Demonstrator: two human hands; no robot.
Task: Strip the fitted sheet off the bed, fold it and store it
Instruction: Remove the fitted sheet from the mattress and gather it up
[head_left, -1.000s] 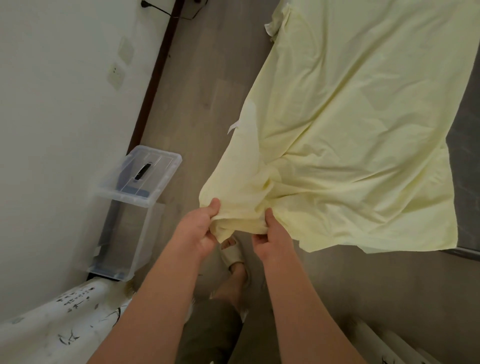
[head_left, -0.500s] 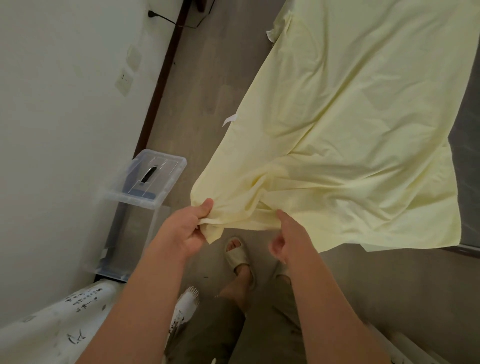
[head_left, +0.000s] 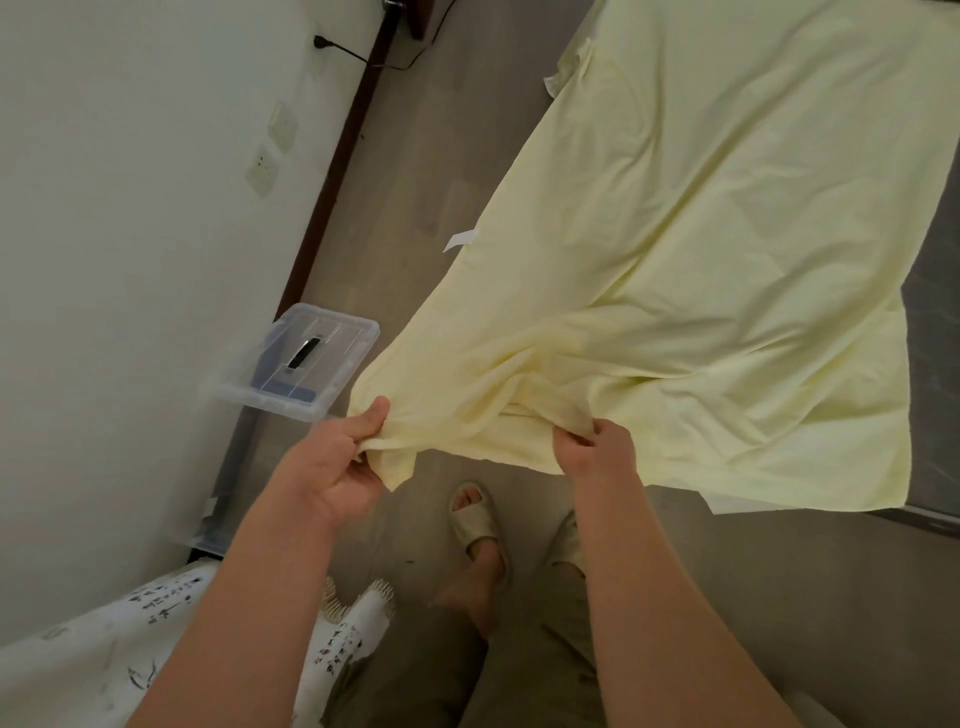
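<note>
A pale yellow fitted sheet stretches from my hands up and away over the grey bed at the right. My left hand pinches the sheet's near left corner, with a flap of cloth hanging below the fingers. My right hand grips the near edge about a forearm's length to the right. The edge between my hands is bunched and creased. The sheet's far end runs out of view at the top.
A clear plastic storage box with its lid on stands against the white wall at the left. A white patterned cloth with fringe lies bottom left. My feet in beige sandals stand on the wooden floor.
My right hand slid to the right along the sheet's near edge, away from the left hand, and gripped it again. The edge between my hands has spread wider.
</note>
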